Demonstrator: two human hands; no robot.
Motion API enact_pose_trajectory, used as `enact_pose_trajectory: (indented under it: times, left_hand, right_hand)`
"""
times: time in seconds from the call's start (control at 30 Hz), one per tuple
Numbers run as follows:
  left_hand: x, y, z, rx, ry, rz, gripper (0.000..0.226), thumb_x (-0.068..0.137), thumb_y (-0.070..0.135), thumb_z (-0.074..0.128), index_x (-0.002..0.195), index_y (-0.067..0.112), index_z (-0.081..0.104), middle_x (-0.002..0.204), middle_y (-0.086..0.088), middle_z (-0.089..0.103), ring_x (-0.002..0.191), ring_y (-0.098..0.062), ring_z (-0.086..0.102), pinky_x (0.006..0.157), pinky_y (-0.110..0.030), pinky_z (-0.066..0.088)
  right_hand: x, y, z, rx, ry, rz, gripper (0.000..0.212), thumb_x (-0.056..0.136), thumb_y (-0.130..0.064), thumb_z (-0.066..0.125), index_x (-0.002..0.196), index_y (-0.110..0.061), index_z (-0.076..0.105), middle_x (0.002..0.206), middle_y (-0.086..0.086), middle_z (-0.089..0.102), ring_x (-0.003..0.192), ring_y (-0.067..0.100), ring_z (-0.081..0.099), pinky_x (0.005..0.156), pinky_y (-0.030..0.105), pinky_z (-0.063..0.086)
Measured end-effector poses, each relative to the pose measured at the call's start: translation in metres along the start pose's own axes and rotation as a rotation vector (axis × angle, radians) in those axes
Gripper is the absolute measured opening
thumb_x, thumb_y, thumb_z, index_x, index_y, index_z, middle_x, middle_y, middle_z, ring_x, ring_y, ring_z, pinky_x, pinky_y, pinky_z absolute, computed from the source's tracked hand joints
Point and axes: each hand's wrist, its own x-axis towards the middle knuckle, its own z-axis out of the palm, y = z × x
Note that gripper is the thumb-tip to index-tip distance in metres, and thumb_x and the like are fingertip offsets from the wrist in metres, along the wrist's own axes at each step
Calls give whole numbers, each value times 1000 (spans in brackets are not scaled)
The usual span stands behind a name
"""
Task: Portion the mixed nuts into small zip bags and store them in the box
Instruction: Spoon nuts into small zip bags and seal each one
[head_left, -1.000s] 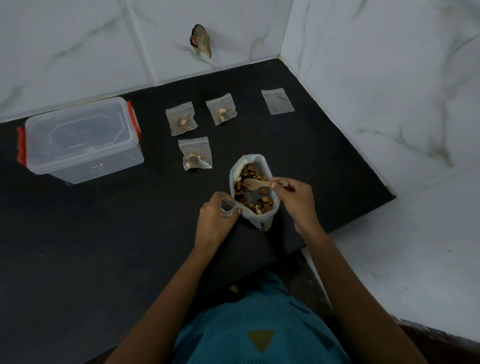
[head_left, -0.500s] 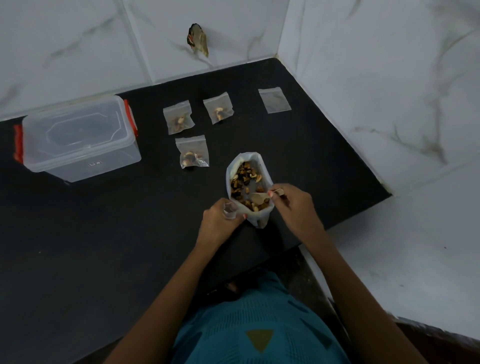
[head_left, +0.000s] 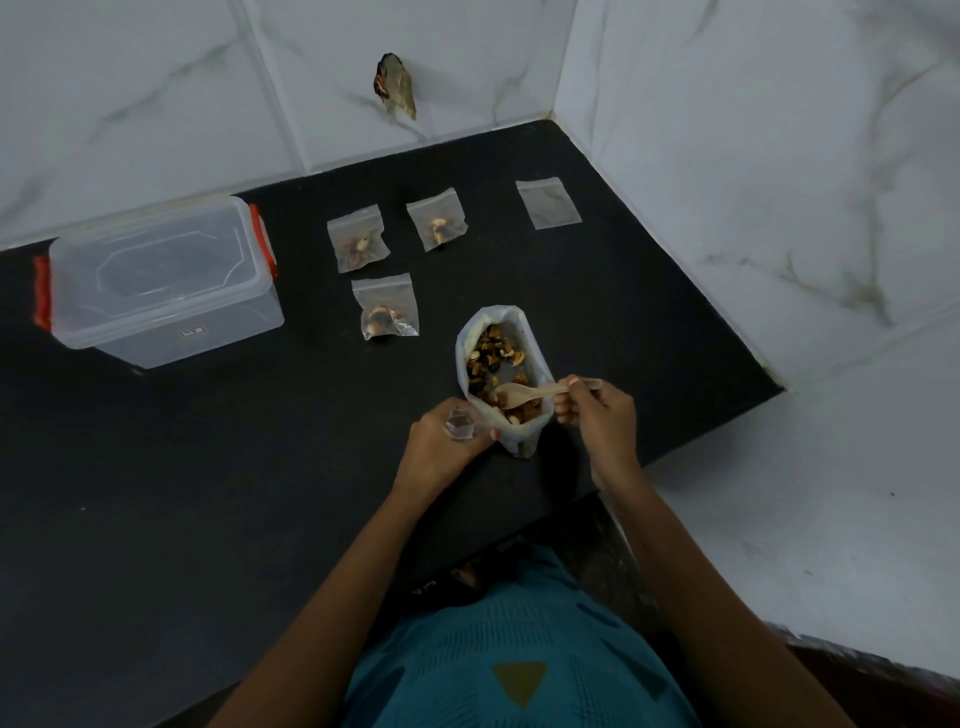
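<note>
**Change noted.** Against the frame half a second back, the wooden spoon (head_left: 519, 395) is found raised from its deeper dip at the near end of the nut bag (head_left: 522, 441). It is now laid nearly level across the mixed nuts (head_left: 491, 353), with the bowl toward the left. Whether a load is carried in the bowl cannot be told. It is judged that a scoop is being drawn for a fourth portion and that no transfer has yet been made.

**Grips.** The spoon handle is pinched in the curled fingers of the right hand (head_left: 597, 421), just right of the nut bag. A small zip bag (head_left: 460, 423) is clasped in the left hand (head_left: 441, 447), just beside the nut bag's near left wall. Its mouth is held open and no nuts are seen in it.

**Containers.**
- The nut bag stands open at centre frame on the counter (head_left: 208, 467) and is partly filled.
- Three filled zip bags (head_left: 385, 306) are laid above it, each holding a small portion.
- An empty zip bag (head_left: 548, 202) lies flat at upper right.
- The storage box (head_left: 161, 280) is set at upper left with its lid on and red clasps at both ends. No bags are seen through its clear walls.
</note>
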Motion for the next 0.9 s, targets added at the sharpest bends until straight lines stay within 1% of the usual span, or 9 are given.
enact_pose_trajectory:
  times: [0.07, 0.17, 0.27, 0.37, 0.47, 0.57, 0.73, 0.83, 0.9]
  left_hand:
    - [0, -1, -1, 14, -25, -3, 20, 77, 17, 73, 94, 18, 62, 95, 4, 66, 89, -6, 61, 73, -13, 46]
    - [-1, -3, -3, 19, -27, 6, 20, 77, 17, 73, 93, 20, 61, 92, 7, 64, 85, 0, 59, 69, -8, 44]
    - [-1, -3, -4, 15, -24, 33, 22, 76, 15, 74, 95, 17, 61, 94, 5, 64, 87, -1, 59, 71, -7, 45]
    - [0, -3, -3, 24, -40, 67, 24, 75, 14, 74, 96, 13, 62, 96, 2, 66, 90, -6, 62, 75, -12, 48]
    - [0, -2, -5, 26, -61, 88, 23, 75, 14, 74, 94, 15, 62, 92, 7, 65, 87, 0, 61, 72, -7, 47]
    - [0, -2, -6, 21, -80, 89, 23, 75, 12, 74, 93, 16, 61, 91, 9, 64, 86, 4, 59, 69, -3, 45]
    - [-4, -4, -8, 29, -117, 82, 25, 75, 11, 74, 95, 12, 60, 94, 8, 62, 91, 1, 57, 71, -2, 44]
    - [-6, -4, -11, 64, -128, 63, 30, 75, 13, 74, 100, 16, 57, 98, 8, 59, 92, -1, 54, 74, -7, 42]
    - [-7, -5, -13, 83, -133, 51, 33, 75, 16, 75, 103, 19, 56, 103, 5, 59, 98, -7, 55, 80, -17, 42]
  right_hand:
    - [-1, 0, 2, 40, 1, 22, 18, 93, -10, 49, 81, -11, 63, 67, 1, 61, 59, 5, 56, 60, 17, 47]
    - [-3, 0, 4, -107, -50, -114, 14, 94, -10, 49, 89, -7, 62, 67, -1, 60, 55, -2, 57, 57, 10, 47]
    - [-2, 1, 4, -178, -109, -195, 13, 93, -11, 50, 90, -6, 61, 67, -2, 61, 55, -5, 57, 58, 9, 47]
    - [-2, 2, 8, -181, -101, -211, 13, 93, -11, 51, 90, -4, 62, 67, -3, 60, 56, -6, 57, 58, 9, 47]
    - [-7, 5, 16, -190, -81, -233, 11, 92, -11, 52, 88, -7, 61, 68, -2, 60, 58, -3, 58, 58, 10, 47]
    - [-6, 8, 15, -75, -46, -134, 14, 92, -10, 52, 88, -5, 63, 67, 0, 61, 56, -1, 58, 58, 12, 47]
    - [-2, 8, 7, 152, -28, 66, 18, 93, -8, 50, 80, -6, 62, 67, 7, 60, 54, 5, 57, 53, 14, 48]
    - [-3, 4, 6, 231, -14, 121, 18, 93, -8, 49, 80, -6, 61, 67, 6, 59, 56, 6, 56, 53, 13, 48]
    - [-4, 1, 4, 284, -22, 157, 18, 94, -8, 49, 80, -7, 60, 67, 5, 58, 59, 7, 55, 56, 14, 48]
